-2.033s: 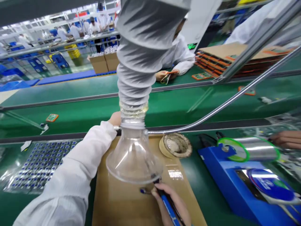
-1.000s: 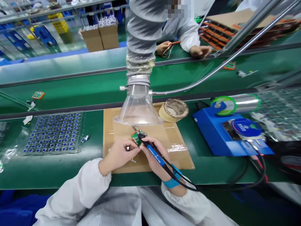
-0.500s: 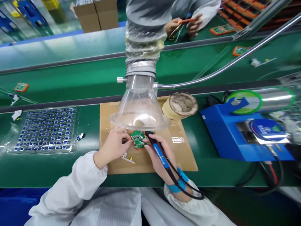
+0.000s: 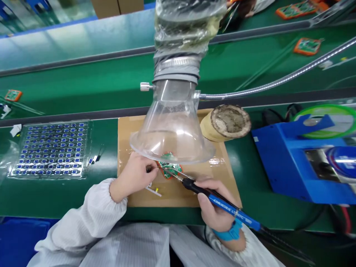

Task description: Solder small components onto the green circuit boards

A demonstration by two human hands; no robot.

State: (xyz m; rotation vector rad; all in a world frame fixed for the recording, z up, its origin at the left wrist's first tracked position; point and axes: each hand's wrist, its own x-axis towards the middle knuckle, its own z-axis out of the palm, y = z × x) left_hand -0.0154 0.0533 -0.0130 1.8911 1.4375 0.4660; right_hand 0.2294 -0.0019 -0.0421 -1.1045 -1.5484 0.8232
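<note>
A green circuit board (image 4: pixel 174 170) with an orange edge lies on a brown cardboard sheet (image 4: pixel 178 196), partly seen through the clear fume hood (image 4: pixel 172 137). My left hand (image 4: pixel 137 172) is pinched at the board's left edge; what its fingertips grip is too small to make out. In my right hand (image 4: pixel 218 204) is a blue and black soldering iron (image 4: pixel 229 207), its metal tip slanting left over the board. A blue wrist strap (image 4: pixel 229 231) circles my right wrist. Below my left fingers lies a small white strip (image 4: pixel 153 191) with a yellow piece.
To the left sits a clear tray (image 4: pixel 52 150) of small blue parts, with loose parts (image 4: pixel 94 159) beside it. A crusted round pot (image 4: pixel 228 122) and a blue soldering stand (image 4: pixel 280 159) are on the right. Behind, boards (image 4: pixel 307 46) lie along a green belt (image 4: pixel 111 85).
My right hand has moved right and back from the board, and the iron has swung to a flatter slant with its tip over the board. My left hand stays at the board's edge.
</note>
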